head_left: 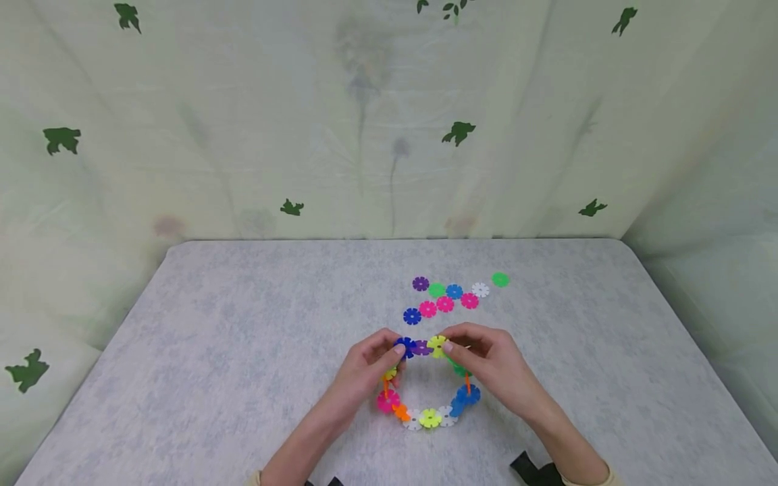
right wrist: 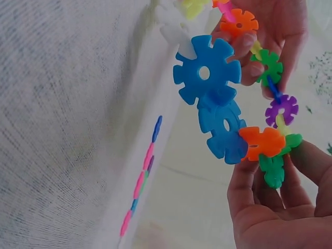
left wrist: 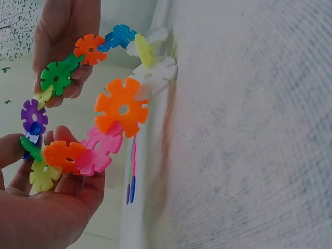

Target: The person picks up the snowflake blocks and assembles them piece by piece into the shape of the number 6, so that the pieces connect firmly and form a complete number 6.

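Note:
A ring of interlocking plastic snowflake discs point(head_left: 430, 424) in many colours is held up between both hands over the table. My left hand point(head_left: 362, 371) grips its left side, with the thumb at a dark blue disc point(head_left: 404, 347). Across the top, a purple disc point(head_left: 421, 348) links that one to a yellow disc point(head_left: 435, 345), which my right hand point(head_left: 495, 364) pinches. The left wrist view has a large orange disc point(left wrist: 110, 106) nearest, linked to a pink one. In the right wrist view, two blue discs point(right wrist: 220, 62) hang close beside the right fingers.
Beyond the ring, loose discs lie on the grey table point(head_left: 243, 324) in uneven rows, among them a dark blue disc point(head_left: 412, 316), several pink discs point(head_left: 445, 304) and a white disc point(head_left: 480, 289). A green disc point(head_left: 500, 279) lies apart at the right. A pale curtain point(head_left: 243, 101) hangs behind.

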`<state>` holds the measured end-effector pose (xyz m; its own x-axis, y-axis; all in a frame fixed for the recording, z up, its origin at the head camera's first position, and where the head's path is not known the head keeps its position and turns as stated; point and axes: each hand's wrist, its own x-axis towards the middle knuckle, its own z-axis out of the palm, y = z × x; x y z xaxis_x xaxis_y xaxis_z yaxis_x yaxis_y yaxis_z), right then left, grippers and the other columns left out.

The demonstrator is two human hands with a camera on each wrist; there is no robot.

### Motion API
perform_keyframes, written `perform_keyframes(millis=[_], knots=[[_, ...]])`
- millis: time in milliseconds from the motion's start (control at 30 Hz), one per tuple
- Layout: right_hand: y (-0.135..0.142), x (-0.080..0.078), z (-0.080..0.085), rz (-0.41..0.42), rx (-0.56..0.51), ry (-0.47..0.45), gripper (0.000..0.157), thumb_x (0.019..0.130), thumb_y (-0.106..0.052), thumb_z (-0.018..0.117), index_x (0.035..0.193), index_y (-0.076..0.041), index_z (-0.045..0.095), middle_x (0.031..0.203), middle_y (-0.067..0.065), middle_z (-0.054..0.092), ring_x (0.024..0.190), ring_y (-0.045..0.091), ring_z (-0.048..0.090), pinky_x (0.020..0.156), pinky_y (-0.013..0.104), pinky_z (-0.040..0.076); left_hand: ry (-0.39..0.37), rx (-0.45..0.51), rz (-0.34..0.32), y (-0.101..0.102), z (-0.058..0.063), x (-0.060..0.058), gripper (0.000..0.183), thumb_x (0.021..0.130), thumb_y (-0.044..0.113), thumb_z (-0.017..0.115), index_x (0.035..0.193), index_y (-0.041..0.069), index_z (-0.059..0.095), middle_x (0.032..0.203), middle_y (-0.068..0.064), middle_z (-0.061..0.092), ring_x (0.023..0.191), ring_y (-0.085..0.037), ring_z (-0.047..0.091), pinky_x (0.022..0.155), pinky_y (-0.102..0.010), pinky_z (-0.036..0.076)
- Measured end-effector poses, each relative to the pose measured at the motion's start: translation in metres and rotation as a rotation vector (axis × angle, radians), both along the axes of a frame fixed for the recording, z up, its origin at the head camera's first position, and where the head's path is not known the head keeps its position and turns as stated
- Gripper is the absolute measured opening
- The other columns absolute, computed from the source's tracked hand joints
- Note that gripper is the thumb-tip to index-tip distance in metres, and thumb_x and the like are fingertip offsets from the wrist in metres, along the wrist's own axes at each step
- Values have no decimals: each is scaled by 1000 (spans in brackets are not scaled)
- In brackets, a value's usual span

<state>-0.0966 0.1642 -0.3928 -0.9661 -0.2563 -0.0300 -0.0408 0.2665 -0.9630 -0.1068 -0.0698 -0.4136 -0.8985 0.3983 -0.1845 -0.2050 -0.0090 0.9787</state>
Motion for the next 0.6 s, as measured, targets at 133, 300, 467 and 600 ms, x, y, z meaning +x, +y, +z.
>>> perform_keyframes(millis=[133,300,467,600], knots=[[0,1,3,-2,-13,13,22,96,-27,66,111,-13,70,102,6,68,89,33,60,75,33,54,18,7,2,2,0,1,21,101,25,58,110,6,60,90,-12,58,73,-22,54,71,-26,48],[1,2,4,0,-11,21,21,95,-27,67,111,-14,71,101,5,68,88,34,60,73,33,54,28,-1,7,4,1,4,18,102,23,55,110,7,57,88,-10,56,74,-22,52,71,-26,47],[1,3,5,7,-21,24,20,96,-26,67,110,-13,71,102,6,67,91,38,60,76,34,54,55,-13,2,5,3,6,16,103,21,54,109,7,56,86,-10,54,75,-25,50,69,-25,45],[1,3,5,15,-15,17,22,95,-27,67,111,-13,71,103,5,68,94,35,61,78,34,54,76,-27,3,5,2,6,14,103,20,54,109,8,56,84,-10,52,74,-23,49,67,-24,45]])
